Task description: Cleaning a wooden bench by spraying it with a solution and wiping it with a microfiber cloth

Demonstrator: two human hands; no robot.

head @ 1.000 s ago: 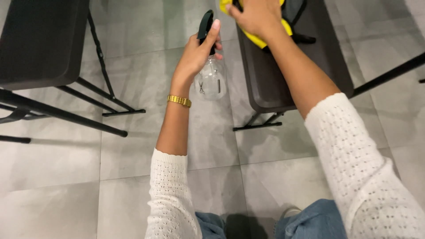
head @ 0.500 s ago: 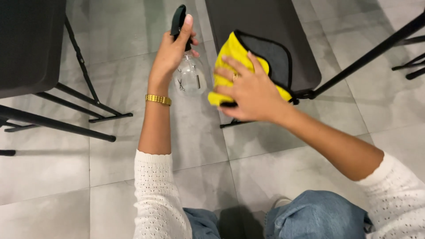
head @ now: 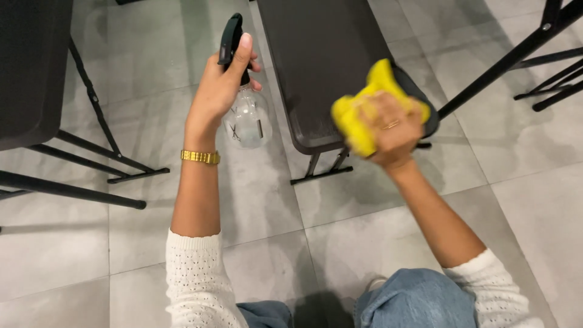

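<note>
Left hand: the left hand (head: 220, 91) is wrapped around the neck of a clear spray bottle (head: 246, 118), with the index finger laid up along the black trigger head (head: 231, 39).
Spray bottle: held upright in the air over the grey tiled floor (head: 267, 200), just off the left long edge of the dark bench (head: 322, 61) and not touching it (the round clear body hangs below the fist).
Left wrist: a gold-coloured watch band (head: 200, 157) sits above the pushed-up sleeve of a white knitted jumper (head: 197, 279).
Right hand: the right hand (head: 392, 130) is closed tight on a bunched yellow cloth (head: 364, 112); the hand and cloth are blurred.
Yellow cloth: crumpled in the fist at the near right corner of the bench; whether it touches the bench top cannot be told.
Bench: a long dark top running away from the person, its black metal foot (head: 322, 173) on the floor below the near edge.
Left side: another dark seat (head: 30, 67) on black metal legs (head: 91, 158), well apart from the bench.
Bottom edge: blue jeans (head: 413, 300).
</note>
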